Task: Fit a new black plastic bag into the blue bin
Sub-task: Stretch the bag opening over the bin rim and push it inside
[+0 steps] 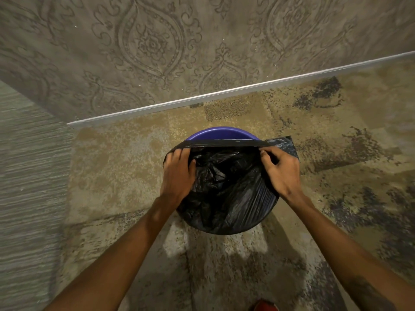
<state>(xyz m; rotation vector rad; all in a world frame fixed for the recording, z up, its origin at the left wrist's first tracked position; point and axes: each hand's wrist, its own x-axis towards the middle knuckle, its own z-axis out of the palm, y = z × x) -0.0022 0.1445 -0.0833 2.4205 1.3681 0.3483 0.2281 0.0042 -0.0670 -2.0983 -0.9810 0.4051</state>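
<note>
The blue bin (pixel 221 133) stands on the carpet near the wall; only its far rim shows. A black plastic bag (pixel 226 194) sits inside it and is folded over the near and side rim. The bag's far edge is stretched in a straight band across the opening, short of the far rim. My left hand (pixel 177 173) grips the bag's edge at the left side of the bin. My right hand (pixel 280 171) grips the edge at the right side, where a corner of the bag sticks out past the rim.
A patterned wall (pixel 157 52) with a white baseboard (pixel 224 93) runs just behind the bin. A second wall (pixel 27 176) closes the left side. Mottled beige carpet (pixel 336 135) surrounds the bin. Something red (pixel 266 306) shows at the bottom edge.
</note>
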